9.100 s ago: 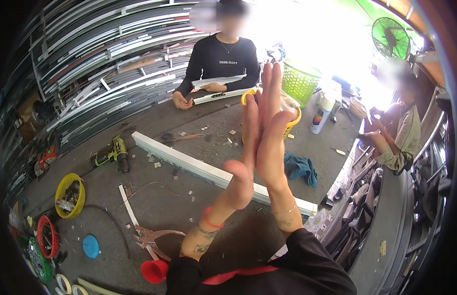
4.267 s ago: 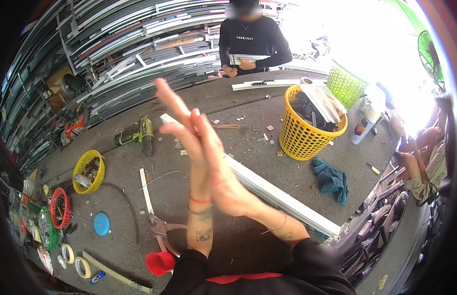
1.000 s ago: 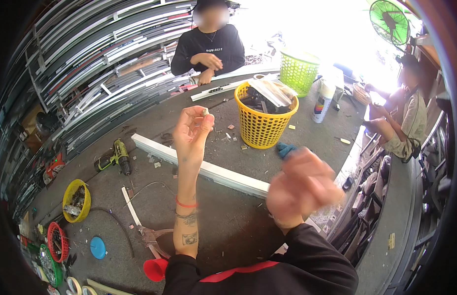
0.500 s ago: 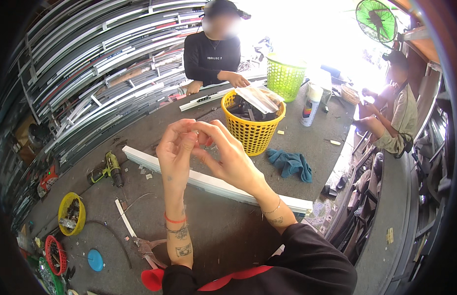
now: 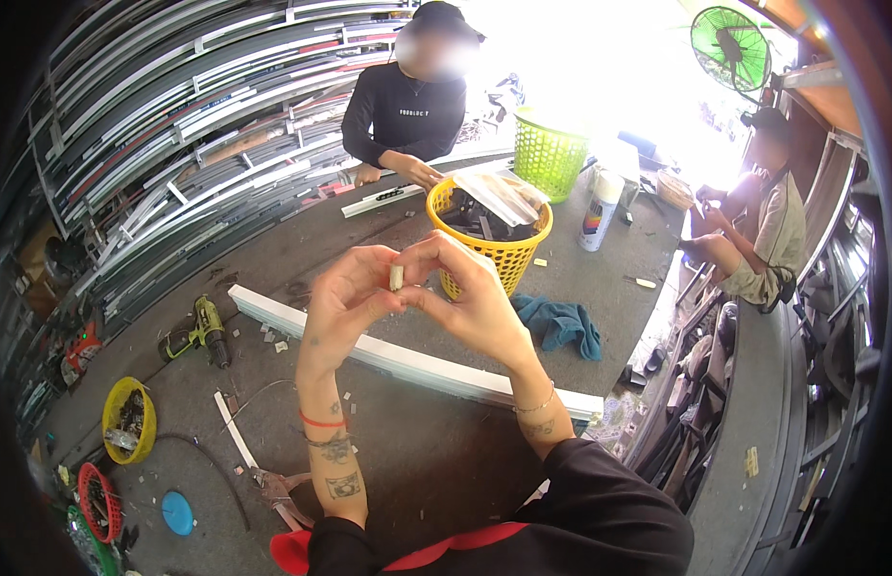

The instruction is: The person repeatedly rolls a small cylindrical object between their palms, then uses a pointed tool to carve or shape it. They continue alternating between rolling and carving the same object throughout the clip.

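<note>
Between the fingertips of both hands is a small, pale beige block-like piece, too small to tell its kind. My left hand pinches it from the left, thumb and fingers closed on its edge. From the right, my right hand has finger and thumb against it as well. Both hands are raised over the dark worktable. Below them a long white profile strip lies across the table, partly hidden by my wrists.
Beyond my hands stands a yellow basket of dark parts, beside a spray can and blue cloth. A green drill and yellow bowl are left. One co-worker stands across the table; another sits right.
My fingers have shifted apart slightly, so the beige piece now shows between them. The co-worker across the table has drawn a hand back to the left, away from the basket's top.
</note>
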A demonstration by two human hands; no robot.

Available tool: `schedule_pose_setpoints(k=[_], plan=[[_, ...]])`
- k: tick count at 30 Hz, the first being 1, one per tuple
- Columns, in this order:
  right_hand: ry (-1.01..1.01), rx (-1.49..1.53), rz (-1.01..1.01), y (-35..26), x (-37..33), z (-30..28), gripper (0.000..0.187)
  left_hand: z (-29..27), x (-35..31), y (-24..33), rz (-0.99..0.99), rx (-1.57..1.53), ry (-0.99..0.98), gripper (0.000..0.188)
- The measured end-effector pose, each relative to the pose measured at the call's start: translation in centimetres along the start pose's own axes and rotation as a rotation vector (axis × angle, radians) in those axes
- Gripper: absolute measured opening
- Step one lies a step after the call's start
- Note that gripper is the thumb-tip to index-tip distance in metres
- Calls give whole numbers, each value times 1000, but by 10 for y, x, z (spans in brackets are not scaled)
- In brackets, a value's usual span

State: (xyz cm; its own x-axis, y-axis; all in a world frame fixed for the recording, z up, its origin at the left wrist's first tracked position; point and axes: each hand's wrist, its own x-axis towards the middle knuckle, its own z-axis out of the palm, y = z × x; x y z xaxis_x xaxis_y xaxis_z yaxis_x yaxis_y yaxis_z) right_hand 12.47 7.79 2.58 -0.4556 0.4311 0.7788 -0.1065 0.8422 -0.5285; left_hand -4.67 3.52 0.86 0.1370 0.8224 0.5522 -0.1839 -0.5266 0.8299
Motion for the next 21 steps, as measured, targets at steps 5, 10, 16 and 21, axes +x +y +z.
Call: schedule_pose_setpoints(k=[5,10,16,21], plan=[[-96,25,73,-3,-2,-8,23,-9,0,-10,-21,27,-89,54],[-132,6,68,-1,0,-14,24,-5,1,-11,-43,17,-64,40],[-82,32,43,8,2,-9,36,17,2,-14,122,-40,119,29],[-1,360,161,17,2,1,27,36,4,-26,288,361,358,27]])
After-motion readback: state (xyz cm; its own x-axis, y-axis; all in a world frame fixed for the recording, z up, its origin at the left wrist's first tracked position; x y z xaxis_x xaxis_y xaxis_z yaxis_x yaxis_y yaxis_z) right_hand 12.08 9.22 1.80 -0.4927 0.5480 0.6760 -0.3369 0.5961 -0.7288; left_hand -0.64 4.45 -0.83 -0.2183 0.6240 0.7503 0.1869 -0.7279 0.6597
